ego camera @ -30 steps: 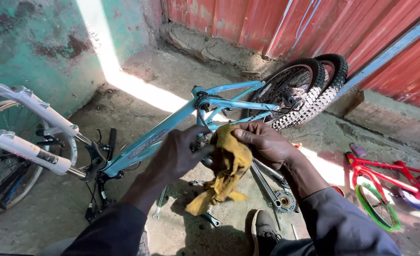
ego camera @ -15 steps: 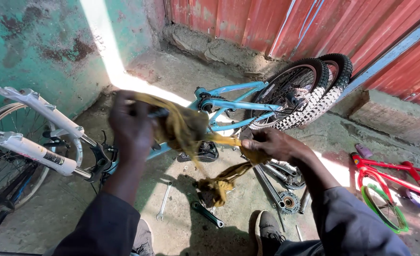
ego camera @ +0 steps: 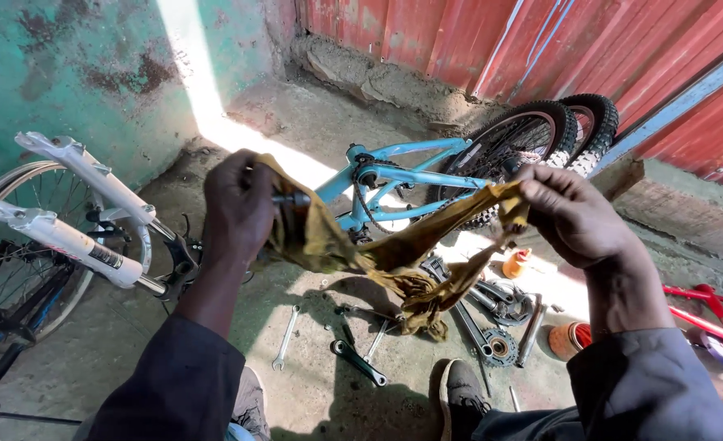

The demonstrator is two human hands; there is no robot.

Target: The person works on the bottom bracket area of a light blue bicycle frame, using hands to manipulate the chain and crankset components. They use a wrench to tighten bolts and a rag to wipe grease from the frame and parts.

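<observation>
Left hand [ego camera: 239, 208] and right hand [ego camera: 569, 214] held apart, each gripping the yellow rag [ego camera: 394, 253], over tool-strewn concrete floor [ego camera: 312, 392], green wall [ego camera: 92, 73] left, red corrugated sheeting [ego camera: 492, 41] behind.

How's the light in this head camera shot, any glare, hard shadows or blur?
Head view: a hard strip of sunlight runs down the green wall and across the floor, nearly blown out. The left hand, right hand and yellow rag are in shade, as are the wrenches. Focus is sharp, with slight wide-angle bending at the edges.

Lying scattered on the concrete floor [ego camera: 312, 122]: wrenches [ego camera: 284, 337], a sprocket [ego camera: 498, 347]; leaning against the green wall [ego camera: 67, 65], a white suspension fork [ego camera: 75, 208].
</observation>
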